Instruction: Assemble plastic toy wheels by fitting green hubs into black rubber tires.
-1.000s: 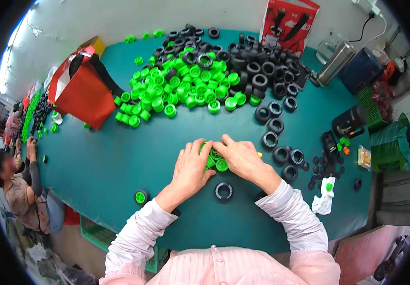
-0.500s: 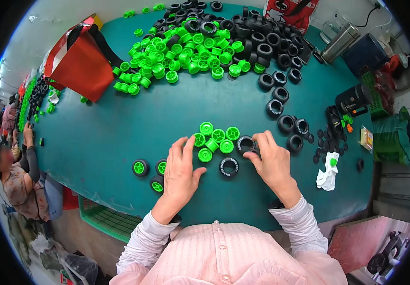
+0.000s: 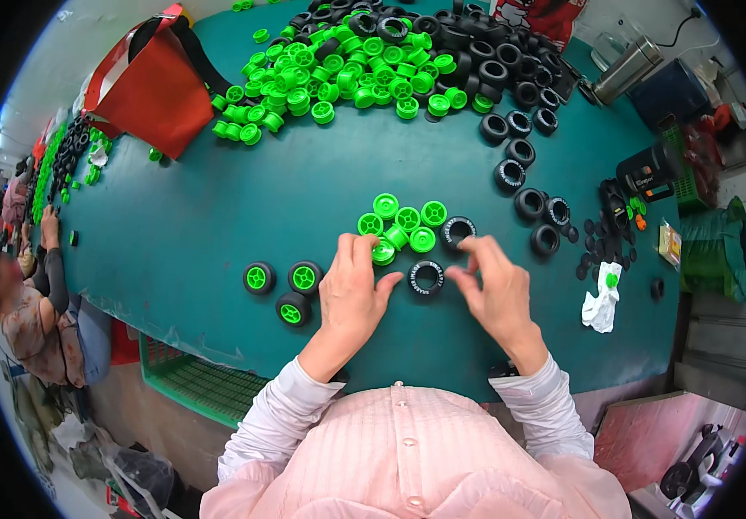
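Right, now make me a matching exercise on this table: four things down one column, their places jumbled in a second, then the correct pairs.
Things
1. Loose tyre nearest the person
2. Three green-centred wheels
3. Red bag
4. White tissue

Places
A. Beneath a small green piece
B. Left of the heap of green hubs
C. Between the left hand and right hand
D. Just left of the left hand

Pairs: 1-C, 2-D, 3-B, 4-A

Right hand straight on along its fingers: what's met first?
Right hand would likely meet the black tyre just right of the green wheel rims; depth is unclear, it may already touch.
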Demonstrator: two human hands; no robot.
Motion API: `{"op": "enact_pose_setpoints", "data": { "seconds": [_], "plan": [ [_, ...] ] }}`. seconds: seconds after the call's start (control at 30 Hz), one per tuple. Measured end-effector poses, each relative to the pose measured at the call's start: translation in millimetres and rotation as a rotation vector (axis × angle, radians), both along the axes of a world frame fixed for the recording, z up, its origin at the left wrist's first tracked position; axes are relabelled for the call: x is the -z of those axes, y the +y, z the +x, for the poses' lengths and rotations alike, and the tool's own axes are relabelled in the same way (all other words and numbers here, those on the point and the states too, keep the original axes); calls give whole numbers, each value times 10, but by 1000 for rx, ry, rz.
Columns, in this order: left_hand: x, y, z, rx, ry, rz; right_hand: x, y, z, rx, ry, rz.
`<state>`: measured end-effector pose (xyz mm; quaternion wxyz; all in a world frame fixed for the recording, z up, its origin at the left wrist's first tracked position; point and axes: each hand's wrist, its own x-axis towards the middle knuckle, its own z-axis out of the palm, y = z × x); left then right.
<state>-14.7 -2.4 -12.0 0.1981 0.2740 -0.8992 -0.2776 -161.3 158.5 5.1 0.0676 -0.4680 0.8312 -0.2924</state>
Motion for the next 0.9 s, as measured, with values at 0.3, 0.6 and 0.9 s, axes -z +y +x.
{"op": "enact_pose_setpoints", "data": {
  "seconds": [0.3, 0.6, 0.9],
  "plan": [
    [59, -57, 4, 21, 41, 60, -12, -143, 277, -18, -58, -60],
    [-173, 93, 175, 192, 244, 304, 38, -258, 360, -17, -506, -306],
    [-151, 232, -116, 365, -31, -45, -52, 254, 26, 330, -734, -296]
  ]
}}
